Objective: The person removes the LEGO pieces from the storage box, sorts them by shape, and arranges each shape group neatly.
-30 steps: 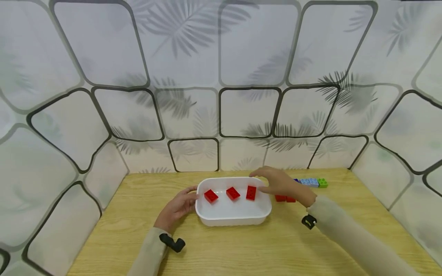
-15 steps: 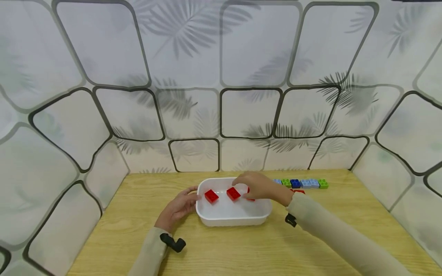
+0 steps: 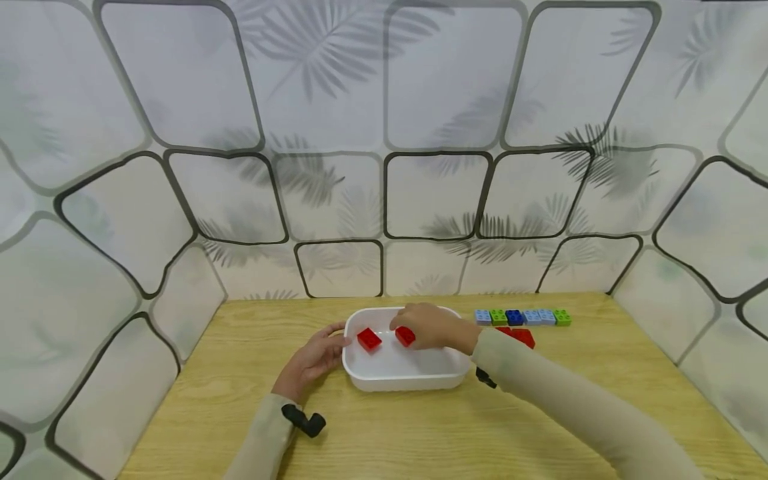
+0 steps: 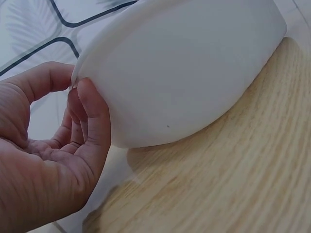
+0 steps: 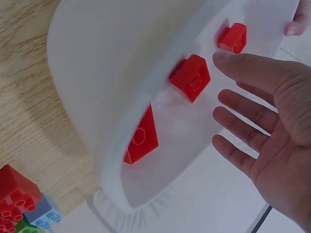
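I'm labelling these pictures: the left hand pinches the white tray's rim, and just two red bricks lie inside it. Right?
Not two: three red bricks lie inside the white tray, as the right wrist view shows. The left hand does pinch its rim.

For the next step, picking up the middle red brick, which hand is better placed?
Probably the right hand: it is over the white tray, with open fingers close to the middle red brick. The left hand is pinching the tray's left end.
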Demonstrator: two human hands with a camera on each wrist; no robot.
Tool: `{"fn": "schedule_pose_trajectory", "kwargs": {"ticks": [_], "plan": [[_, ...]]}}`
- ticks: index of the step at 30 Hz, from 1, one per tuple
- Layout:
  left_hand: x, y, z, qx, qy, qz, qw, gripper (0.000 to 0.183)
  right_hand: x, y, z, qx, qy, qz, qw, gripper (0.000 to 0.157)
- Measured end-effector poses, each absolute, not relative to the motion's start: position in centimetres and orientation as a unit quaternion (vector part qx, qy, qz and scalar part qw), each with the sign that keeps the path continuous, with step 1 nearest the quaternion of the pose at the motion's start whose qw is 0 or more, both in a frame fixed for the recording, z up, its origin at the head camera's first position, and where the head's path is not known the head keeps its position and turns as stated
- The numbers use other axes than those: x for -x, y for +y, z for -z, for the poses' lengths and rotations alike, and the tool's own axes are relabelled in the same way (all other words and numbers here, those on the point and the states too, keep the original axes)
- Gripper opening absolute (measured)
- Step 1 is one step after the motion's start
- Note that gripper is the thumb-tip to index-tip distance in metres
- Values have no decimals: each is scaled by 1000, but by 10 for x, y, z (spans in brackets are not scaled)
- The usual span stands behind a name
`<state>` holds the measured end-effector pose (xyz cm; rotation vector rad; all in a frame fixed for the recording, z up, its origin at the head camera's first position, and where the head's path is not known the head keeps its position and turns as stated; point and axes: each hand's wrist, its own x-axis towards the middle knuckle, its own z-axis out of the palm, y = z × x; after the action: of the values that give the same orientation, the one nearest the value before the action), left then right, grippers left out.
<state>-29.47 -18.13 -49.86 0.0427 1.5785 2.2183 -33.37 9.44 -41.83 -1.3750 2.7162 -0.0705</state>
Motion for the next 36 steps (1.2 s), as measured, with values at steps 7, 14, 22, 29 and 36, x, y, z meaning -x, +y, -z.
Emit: {"fn": "schedule_pose_trajectory", "kwargs": {"ticks": [7, 14, 22, 29, 36], "plan": [[296, -180, 499, -24, 566, -797, 209, 50, 337, 85, 424, 427, 902, -10, 60, 34], [296, -179, 498, -14, 568, -797, 206, 47, 337, 78, 429, 429, 901, -34, 64, 32], [296, -181, 500, -11, 564, -799, 209, 45, 333, 80, 432, 431, 899, -62, 58, 27], [295, -183, 501, -12, 571, -795, 205, 46, 332, 83, 432, 441, 891, -103, 37, 18], [297, -181, 502, -14, 568, -797, 204, 39, 332, 83, 434, 439, 889, -130, 34, 15]]}}
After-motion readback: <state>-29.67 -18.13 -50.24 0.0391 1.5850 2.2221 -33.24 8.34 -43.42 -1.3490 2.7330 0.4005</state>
